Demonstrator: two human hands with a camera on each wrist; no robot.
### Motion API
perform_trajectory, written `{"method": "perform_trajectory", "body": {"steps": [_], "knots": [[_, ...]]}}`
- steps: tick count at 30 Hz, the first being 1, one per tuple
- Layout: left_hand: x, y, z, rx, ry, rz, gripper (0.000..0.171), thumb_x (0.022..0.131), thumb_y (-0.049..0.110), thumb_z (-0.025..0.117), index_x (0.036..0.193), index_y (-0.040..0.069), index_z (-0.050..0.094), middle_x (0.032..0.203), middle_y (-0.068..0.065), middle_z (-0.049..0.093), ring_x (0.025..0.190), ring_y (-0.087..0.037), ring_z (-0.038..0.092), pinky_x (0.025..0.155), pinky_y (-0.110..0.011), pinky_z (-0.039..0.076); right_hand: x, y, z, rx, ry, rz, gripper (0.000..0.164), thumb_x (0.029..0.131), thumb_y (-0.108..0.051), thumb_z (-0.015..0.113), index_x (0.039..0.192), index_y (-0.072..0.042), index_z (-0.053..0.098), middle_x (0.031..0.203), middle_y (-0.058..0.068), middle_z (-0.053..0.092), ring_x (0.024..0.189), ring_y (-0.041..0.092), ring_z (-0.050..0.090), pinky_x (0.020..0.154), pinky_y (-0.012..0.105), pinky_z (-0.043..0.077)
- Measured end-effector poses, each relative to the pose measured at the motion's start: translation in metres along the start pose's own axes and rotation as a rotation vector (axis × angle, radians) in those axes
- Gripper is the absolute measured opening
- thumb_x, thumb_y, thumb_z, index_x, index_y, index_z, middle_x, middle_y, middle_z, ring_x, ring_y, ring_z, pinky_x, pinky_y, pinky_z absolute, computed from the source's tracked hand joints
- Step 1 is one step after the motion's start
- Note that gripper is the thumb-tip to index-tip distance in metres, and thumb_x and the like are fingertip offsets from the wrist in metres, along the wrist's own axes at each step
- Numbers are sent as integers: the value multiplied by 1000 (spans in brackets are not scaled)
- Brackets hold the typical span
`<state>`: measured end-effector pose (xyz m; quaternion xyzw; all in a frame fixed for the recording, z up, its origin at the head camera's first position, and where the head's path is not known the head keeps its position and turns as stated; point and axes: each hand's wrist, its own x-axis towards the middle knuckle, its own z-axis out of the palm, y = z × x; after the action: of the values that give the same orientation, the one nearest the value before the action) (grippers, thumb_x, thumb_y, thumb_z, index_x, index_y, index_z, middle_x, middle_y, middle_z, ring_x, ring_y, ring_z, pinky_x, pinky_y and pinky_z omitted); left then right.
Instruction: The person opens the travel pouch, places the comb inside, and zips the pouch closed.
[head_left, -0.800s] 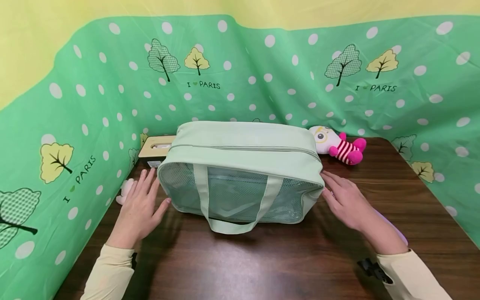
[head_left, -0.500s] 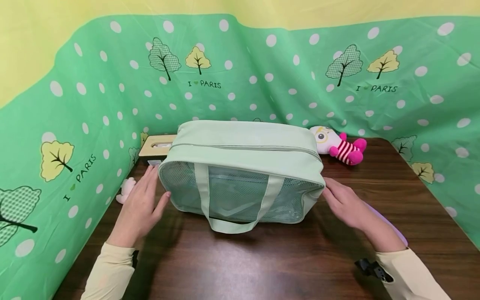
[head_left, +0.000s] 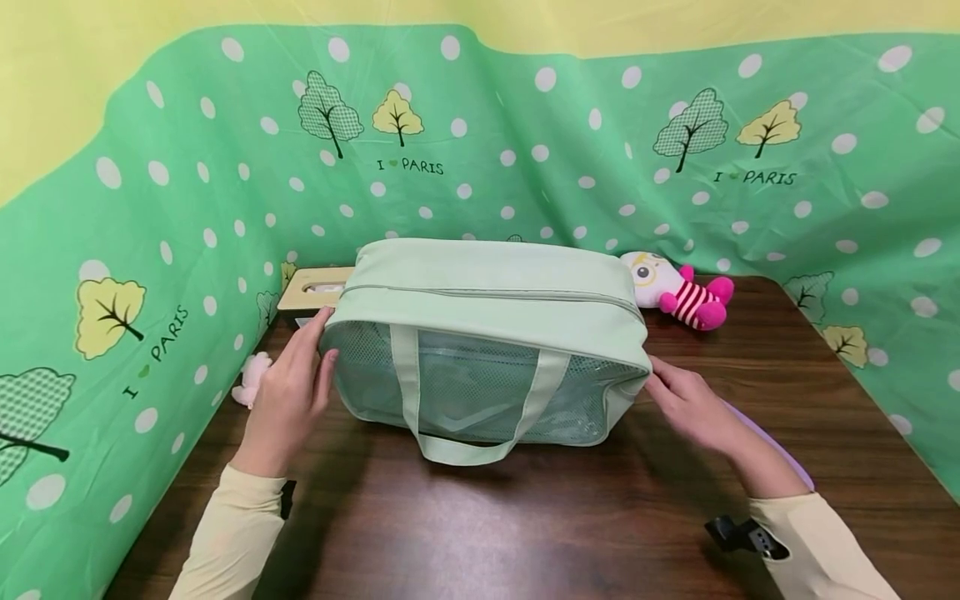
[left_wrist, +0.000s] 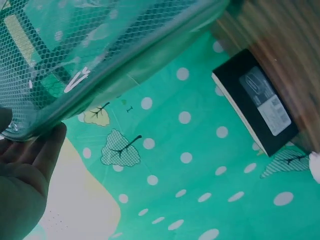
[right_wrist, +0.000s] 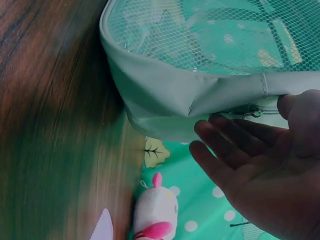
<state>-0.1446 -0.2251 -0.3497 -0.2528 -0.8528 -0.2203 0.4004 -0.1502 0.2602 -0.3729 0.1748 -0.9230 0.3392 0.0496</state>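
A pale green bag with a mesh-lined clear front stands upright on the table, its zipper running along the top and its strap handle hanging in front. At its left end is my left hand, fingers fairly straight along the side and thumb by the front edge. The left wrist view has that hand around the corner of the bag. My right hand touches the right end. In the right wrist view its thumb is at the bag's rim, and its loosely bent fingers lie beside the zipper pull.
Behind the bag on the left is a black box with a wooden lid. A small pale plush lies beyond my left hand. A striped pink-and-white plush doll lies back right. Something purple shows beside my right forearm. Patterned cloth surrounds the table.
My left hand has risen and moved right, closer against the bag's end. My right hand's fingers have slipped behind the bag's right edge. The bag stands in about the same place.
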Motion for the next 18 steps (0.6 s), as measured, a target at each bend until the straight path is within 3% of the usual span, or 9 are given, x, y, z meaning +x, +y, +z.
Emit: {"method": "perform_trajectory", "body": {"steps": [3, 7, 18], "knots": [[3, 2, 2, 11, 16, -20, 49, 98, -7, 63, 145, -6, 51, 130, -27, 64, 100, -38, 67, 88, -49, 54, 2, 2, 1, 41, 8, 6, 38, 111, -14, 47, 139, 9, 58, 125, 25, 69, 112, 9, 62, 89, 10, 43], [6, 4, 6, 21, 74, -39, 50, 92, -15, 66, 140, -5, 57, 124, -25, 68, 111, -40, 68, 89, -52, 54, 4, 5, 2, 83, 17, 3, 34, 110, -11, 49, 134, 10, 61, 118, 23, 72, 101, -10, 56, 85, 7, 43], [6, 5, 11, 15, 153, -76, 46, 89, -16, 69, 132, -2, 65, 119, -21, 72, 105, -40, 72, 85, -50, 56, 10, 5, 1, 92, 70, 28, 31, 99, 1, 62, 127, 14, 63, 105, 24, 74, 82, -5, 56, 69, 14, 46]]}}
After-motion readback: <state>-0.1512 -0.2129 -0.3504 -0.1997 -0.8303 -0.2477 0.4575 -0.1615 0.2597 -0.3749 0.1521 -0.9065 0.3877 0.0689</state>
